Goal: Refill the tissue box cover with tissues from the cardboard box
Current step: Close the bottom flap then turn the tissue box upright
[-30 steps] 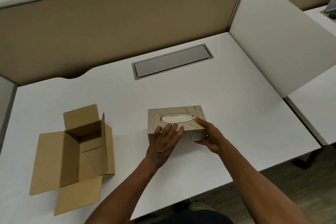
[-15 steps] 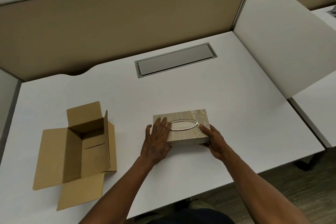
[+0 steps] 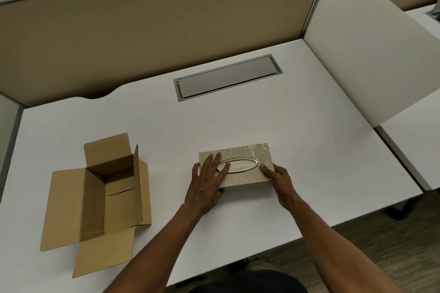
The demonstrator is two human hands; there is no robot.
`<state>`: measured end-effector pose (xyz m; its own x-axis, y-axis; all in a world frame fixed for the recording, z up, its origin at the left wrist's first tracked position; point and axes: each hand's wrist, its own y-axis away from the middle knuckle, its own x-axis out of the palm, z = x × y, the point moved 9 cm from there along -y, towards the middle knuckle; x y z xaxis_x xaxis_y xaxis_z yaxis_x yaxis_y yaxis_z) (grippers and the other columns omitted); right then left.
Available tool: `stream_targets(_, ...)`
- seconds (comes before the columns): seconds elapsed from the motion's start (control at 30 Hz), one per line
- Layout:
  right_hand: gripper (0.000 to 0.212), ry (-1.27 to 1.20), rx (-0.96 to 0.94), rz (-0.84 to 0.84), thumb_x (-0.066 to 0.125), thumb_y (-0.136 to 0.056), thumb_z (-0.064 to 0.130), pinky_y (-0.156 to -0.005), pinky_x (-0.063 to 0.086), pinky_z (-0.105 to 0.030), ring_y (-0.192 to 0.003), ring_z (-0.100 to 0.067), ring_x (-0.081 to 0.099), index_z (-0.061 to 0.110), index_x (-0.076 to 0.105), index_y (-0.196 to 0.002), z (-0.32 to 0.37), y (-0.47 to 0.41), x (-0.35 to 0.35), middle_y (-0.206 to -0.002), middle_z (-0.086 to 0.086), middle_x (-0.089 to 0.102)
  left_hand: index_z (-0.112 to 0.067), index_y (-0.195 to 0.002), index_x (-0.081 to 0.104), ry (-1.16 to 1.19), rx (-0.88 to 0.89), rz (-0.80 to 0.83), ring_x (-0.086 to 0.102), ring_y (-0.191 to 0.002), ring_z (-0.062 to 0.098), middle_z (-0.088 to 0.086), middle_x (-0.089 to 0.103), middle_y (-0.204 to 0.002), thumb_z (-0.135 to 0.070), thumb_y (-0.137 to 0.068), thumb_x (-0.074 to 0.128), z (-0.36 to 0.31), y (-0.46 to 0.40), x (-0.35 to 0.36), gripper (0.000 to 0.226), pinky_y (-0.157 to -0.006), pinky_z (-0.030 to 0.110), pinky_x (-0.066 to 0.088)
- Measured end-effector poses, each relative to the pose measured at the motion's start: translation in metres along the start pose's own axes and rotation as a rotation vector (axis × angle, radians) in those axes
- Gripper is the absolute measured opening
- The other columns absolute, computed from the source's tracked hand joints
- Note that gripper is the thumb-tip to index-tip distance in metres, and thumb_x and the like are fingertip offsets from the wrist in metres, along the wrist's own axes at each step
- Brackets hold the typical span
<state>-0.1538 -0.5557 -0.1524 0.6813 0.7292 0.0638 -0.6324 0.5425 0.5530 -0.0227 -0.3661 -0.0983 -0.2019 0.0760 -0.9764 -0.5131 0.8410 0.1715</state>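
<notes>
The beige patterned tissue box cover [image 3: 247, 151] with a metal oval ring on top lies flat on the white desk [image 3: 262, 121], slot facing up. My left hand [image 3: 207, 182] rests flat on its left end, fingers spread over the top and the ring's left tip. My right hand [image 3: 279, 179] holds its near right corner, thumb on top. The brown cardboard box [image 3: 95, 200] lies open on the desk at the left, flaps spread; I see no tissues inside it.
A grey cable hatch [image 3: 226, 77] is set into the desk behind the cover. Tan partition walls [image 3: 152, 26] close the back, and a white divider panel [image 3: 371, 40] stands at the right. The desk's front edge runs just below my forearms.
The cover has tipped from showing its front side to lying flat. My left hand slid from the near edge up onto its top; my right hand stayed at the near right corner.
</notes>
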Motion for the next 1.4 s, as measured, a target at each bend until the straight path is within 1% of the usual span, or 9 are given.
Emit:
stream_targets(0.17, 0.028, 0.124, -0.026, -0.018, 0.069, -0.097, 0.037, -0.100, 0.052, -0.036, -0.107, -0.018, 0.073, 0.019, 0.079, -0.117, 0.005, -0.002, -0.005, -0.106, 0.004, 0.081, -0.029, -0.162, 0.025, 0.014, -0.014, 0.022, 0.011, -0.159, 0.032, 0.009, 0.009, -0.172, -0.037, -0.084, 0.072, 0.001, -0.004, 0.007, 0.091, -0.122, 0.058, 0.021)
stream_targets(0.3, 0.031, 0.206, -0.048, -0.037, 0.067, -0.098, 0.043, -0.101, 0.051, -0.035, -0.110, -0.015, 0.071, 0.025, 0.078, -0.120, 0.011, -0.003, -0.005, -0.109, 0.009, 0.080, -0.031, -0.163, 0.015, 0.030, -0.039, 0.054, -0.001, -0.160, 0.029, 0.005, -0.002, -0.173, -0.034, -0.088, 0.071, 0.002, -0.005, 0.015, 0.094, -0.124, 0.057, 0.012)
stream_targets(0.5, 0.028, 0.340, -0.096, -0.026, 0.063, -0.101, 0.043, -0.102, 0.052, -0.037, -0.117, -0.018, 0.069, 0.035, 0.072, -0.125, 0.018, -0.002, -0.005, -0.118, 0.009, 0.077, -0.032, -0.163, 0.015, 0.031, -0.050, 0.053, -0.002, -0.160, 0.029, 0.003, -0.002, -0.173, -0.034, -0.087, 0.071, 0.002, -0.006, 0.019, 0.094, -0.125, 0.056, 0.011)
stream_targets(0.57, 0.043, 0.425, -0.151, -0.077, 0.068, -0.097, 0.042, -0.102, 0.052, -0.038, -0.122, -0.021, 0.065, 0.031, 0.064, -0.138, 0.024, -0.001, -0.005, -0.130, 0.003, 0.071, -0.031, -0.163, 0.016, 0.035, -0.051, 0.041, -0.001, -0.160, 0.029, 0.004, -0.001, -0.173, -0.035, -0.087, 0.071, 0.002, -0.007, 0.017, 0.094, -0.125, 0.057, 0.011)
stream_targets(0.7, 0.089, 0.767, -0.349, -0.137, 0.077, -0.088, 0.043, -0.114, 0.043, -0.044, -0.146, -0.025, 0.040, 0.019, 0.033, -0.161, 0.042, 0.005, 0.012, -0.161, -0.008, 0.038, -0.028, -0.164, 0.009, 0.012, -0.053, 0.045, -0.004, -0.160, 0.031, 0.004, -0.005, -0.173, -0.044, -0.089, 0.067, 0.000, -0.007, 0.016, 0.097, -0.125, 0.057, 0.008)
stream_targets(0.9, 0.088, 1.183, -0.780, -0.029, 0.063, -0.090, 0.058, -0.126, 0.016, -0.048, -0.161, -0.032, 0.004, 0.022, 0.029, -0.163, 0.053, 0.026, 0.060, -0.174, -0.012, 0.013, -0.028, -0.164, 0.001, 0.014, -0.085, 0.075, -0.011, -0.159, 0.029, 0.002, -0.012, -0.172, -0.041, -0.096, 0.060, -0.002, -0.010, 0.018, 0.091, -0.126, 0.056, 0.001)
stream_targets(1.1, 0.088, 1.526, -0.725, 0.160, 0.033, -0.098, 0.071, -0.127, 0.002, -0.060, -0.160, -0.027, -0.010, 0.022, 0.009, -0.166, 0.025, 0.022, 0.077, -0.175, -0.002, 0.000, -0.027, -0.164, 0.002, 0.007, -0.082, 0.086, -0.012, -0.159, 0.031, 0.003, -0.012, -0.172, -0.042, -0.099, 0.056, -0.004, -0.010, 0.017, 0.087, -0.126, 0.057, 0.001)
stream_targets(1.23, 0.085, 1.610, -0.673, 0.184, 0.030, -0.100, 0.069, -0.127, -0.009, -0.056, -0.159, -0.029, -0.015, 0.024, 0.003, -0.166, 0.024, 0.021, 0.077, -0.174, -0.003, -0.009, -0.027, -0.164, 0.002, -0.001, -0.087, 0.099, -0.012, -0.159, 0.032, 0.004, -0.012, -0.172, -0.042, -0.098, 0.057, -0.005, -0.011, 0.018, 0.087, -0.126, 0.058, 0.001)
stream_targets(1.4, 0.082, 1.614, -0.650, 0.200, 0.032, -0.101, 0.067, -0.127, -0.010, -0.056, -0.159, -0.029, -0.015, 0.025, 0.005, -0.166, 0.025, 0.021, 0.077, -0.173, -0.004, -0.011, -0.027, -0.164, 0.004, 0.005, -0.083, 0.100, -0.011, -0.159, 0.033, 0.005, -0.010, -0.173, -0.042, -0.098, 0.058, -0.005, -0.010, 0.019, 0.087, -0.125, 0.058, 0.001)
